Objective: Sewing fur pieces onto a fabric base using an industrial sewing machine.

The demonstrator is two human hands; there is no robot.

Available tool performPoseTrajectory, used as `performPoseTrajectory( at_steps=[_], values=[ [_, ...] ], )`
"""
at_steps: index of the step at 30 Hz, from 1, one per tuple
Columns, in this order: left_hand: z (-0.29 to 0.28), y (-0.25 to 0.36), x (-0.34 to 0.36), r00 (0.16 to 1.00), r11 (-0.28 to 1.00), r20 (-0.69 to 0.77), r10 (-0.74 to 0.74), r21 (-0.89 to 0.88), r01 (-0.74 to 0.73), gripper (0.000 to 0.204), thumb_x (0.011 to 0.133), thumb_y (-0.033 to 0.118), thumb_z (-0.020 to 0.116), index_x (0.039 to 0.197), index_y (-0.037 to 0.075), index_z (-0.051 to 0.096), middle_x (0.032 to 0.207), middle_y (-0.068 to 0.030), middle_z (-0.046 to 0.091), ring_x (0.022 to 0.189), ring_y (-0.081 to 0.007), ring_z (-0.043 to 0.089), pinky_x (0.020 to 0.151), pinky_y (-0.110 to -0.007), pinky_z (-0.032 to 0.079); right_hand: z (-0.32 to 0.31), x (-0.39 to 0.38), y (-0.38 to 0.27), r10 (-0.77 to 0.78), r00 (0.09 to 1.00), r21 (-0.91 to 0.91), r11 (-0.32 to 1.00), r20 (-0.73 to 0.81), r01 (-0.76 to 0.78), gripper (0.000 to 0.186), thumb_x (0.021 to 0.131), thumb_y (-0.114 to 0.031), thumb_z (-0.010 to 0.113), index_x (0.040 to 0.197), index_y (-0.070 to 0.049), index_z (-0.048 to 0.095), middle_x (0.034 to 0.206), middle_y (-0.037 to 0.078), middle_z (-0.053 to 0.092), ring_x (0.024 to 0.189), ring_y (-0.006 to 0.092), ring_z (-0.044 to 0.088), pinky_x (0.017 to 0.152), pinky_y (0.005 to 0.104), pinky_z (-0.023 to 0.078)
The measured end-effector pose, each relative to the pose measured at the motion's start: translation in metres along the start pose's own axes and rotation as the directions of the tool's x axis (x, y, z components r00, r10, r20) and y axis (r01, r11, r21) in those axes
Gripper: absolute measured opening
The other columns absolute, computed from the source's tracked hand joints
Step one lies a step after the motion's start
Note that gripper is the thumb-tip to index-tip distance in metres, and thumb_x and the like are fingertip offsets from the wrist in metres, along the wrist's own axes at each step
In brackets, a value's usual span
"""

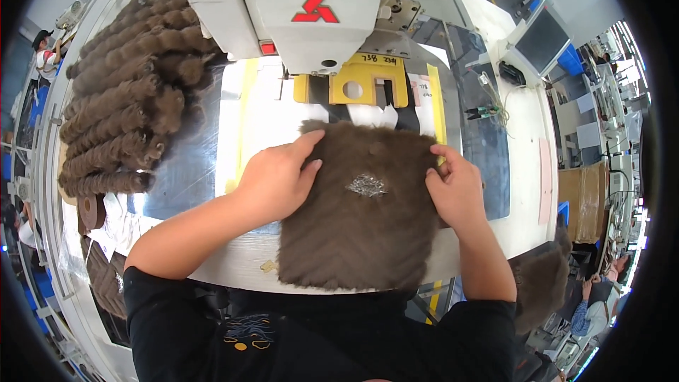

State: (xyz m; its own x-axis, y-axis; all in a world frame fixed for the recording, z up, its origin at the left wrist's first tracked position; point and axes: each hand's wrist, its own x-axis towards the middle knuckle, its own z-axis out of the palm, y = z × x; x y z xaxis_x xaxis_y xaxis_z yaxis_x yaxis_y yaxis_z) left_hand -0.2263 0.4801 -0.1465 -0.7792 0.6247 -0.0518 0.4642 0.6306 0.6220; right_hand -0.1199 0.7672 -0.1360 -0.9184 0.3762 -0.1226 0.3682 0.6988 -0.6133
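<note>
A brown plush fur panel (357,240) lies spread in front of me, its lower edge hanging at the table's front. A patch of silvery threads (368,185) sits near its middle. My left hand (279,177) grips the panel's upper left edge, index finger and thumb on the fur. At the upper right edge, my right hand (456,187) holds the panel between thumb and bent fingers. Just beyond the panel's far edge is a yellow template plate (353,88) with cut-outs, under the white sewing machine head (311,0).
Rolled brown fur pieces (117,113) are piled at the left. A brown thread cone (90,212) stands near them. Small thread snips (482,111) lie on the right, below a monitor (543,39). More brown fur (541,279) hangs at lower right. Other people work farther off.
</note>
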Motion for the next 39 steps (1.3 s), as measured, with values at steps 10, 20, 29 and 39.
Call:
performPoseTrajectory(
  at_steps=[10,20,29,39],
  values=[
    [0.001,-0.021,-0.007,0.976,0.999,-0.216,-0.021,0.037,0.030,0.039,0.095,0.010,0.066,0.132,-0.001,0.063,0.077,-0.0208,0.068,0.065,-0.0384,0.065,0.065,-0.045,0.052,0.009,0.012,-0.013,-0.060,0.997,0.011,0.998,0.039,0.060,0.038,0.091,-0.015,0.068,0.127,-0.002,0.067,0.082,0.020,0.068,0.074,0.0364,0.066,0.073,0.0439,0.052],
    [-0.005,-0.038,0.022,0.951,0.989,-0.308,-0.009,0.136,0.053,0.042,0.096,0.013,0.068,0.134,-0.003,0.062,0.086,-0.0263,0.071,0.079,-0.0439,0.069,0.074,-0.048,0.055,0.014,0.054,-0.020,-0.203,0.979,-0.086,0.975,0.035,0.205,0.038,0.094,-0.016,0.063,0.127,0.000,0.067,0.096,0.026,0.072,0.091,0.0449,0.068,0.084,0.0510,0.053],
    [-0.014,-0.046,0.064,0.970,0.983,-0.241,-0.035,0.166,0.077,0.041,0.094,0.012,0.067,0.130,-0.008,0.062,0.089,-0.0290,0.071,0.085,-0.0468,0.068,0.079,-0.052,0.054,0.012,0.099,-0.023,-0.267,0.962,-0.134,0.953,0.056,0.272,0.036,0.092,-0.013,0.063,0.124,0.003,0.067,0.101,0.026,0.073,0.098,0.0463,0.068,0.091,0.0524,0.053],
    [-0.028,-0.049,0.064,0.986,0.986,-0.148,-0.073,0.135,0.094,0.033,0.089,0.009,0.073,0.115,-0.003,0.058,0.079,-0.0255,0.066,0.072,-0.0487,0.065,0.064,-0.054,0.052,0.014,0.100,-0.019,-0.246,0.966,-0.149,0.955,0.074,0.255,0.056,0.094,-0.015,0.061,0.145,0.004,0.048,0.097,0.027,0.070,0.090,0.0481,0.067,0.085,0.0547,0.053]
  ],
)
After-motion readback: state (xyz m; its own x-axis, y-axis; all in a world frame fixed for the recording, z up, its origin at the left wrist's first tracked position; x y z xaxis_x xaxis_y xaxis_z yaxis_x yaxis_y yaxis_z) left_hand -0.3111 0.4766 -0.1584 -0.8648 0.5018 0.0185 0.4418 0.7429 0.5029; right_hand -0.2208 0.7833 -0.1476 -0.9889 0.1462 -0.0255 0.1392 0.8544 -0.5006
